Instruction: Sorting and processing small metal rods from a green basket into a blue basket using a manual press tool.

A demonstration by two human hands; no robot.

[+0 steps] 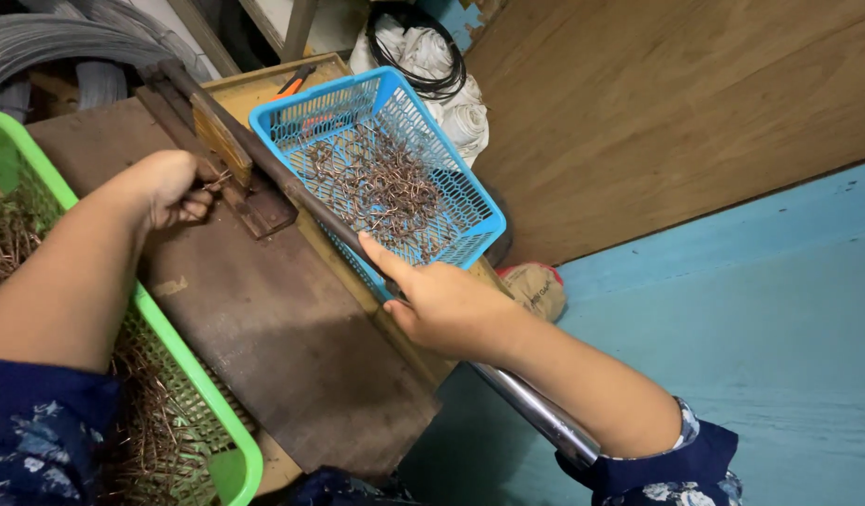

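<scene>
Right hand (446, 305) wraps the long lever handle (357, 239), fingers curled round it, index finger stretched forward along the top of the bar. The handle is a dark, dull metal rod up at the working end and turns into a shiny, polished tube (535, 412) lower down, running under the forearm. Left hand (170, 187) is drawn into a loose fist at the head of the tool, fingertips pinched on a thin piece of rusty wire (217, 178), feeding it into the jaws of the bending jig (231, 159). That jig is a stack of dark flat steel bars with a yellowish wooden-looking block on top, sitting on a broad, worn steel plate (273, 337), brown and scuffed, with a matte surface.

Just beyond the lever sits a blue plastic basket (470, 225), rectangular, latticed walls, holding a loose heap of small bent wire pieces (381, 183), coppery-brown with rust. On the near left, a green plastic basket (207, 394), the same mesh style, smooth rounded rim, is packed with more thin wire pieces, bristly and tangled. Top left, coils of grey wire (48, 42) lie stacked. Behind the blue basket, white cloth bundles (451, 103) with a black cable looped over them. Plywood panels form the wall, and the floor is painted turquoise. Both sleeves are dark blue with a pale flower print.
</scene>
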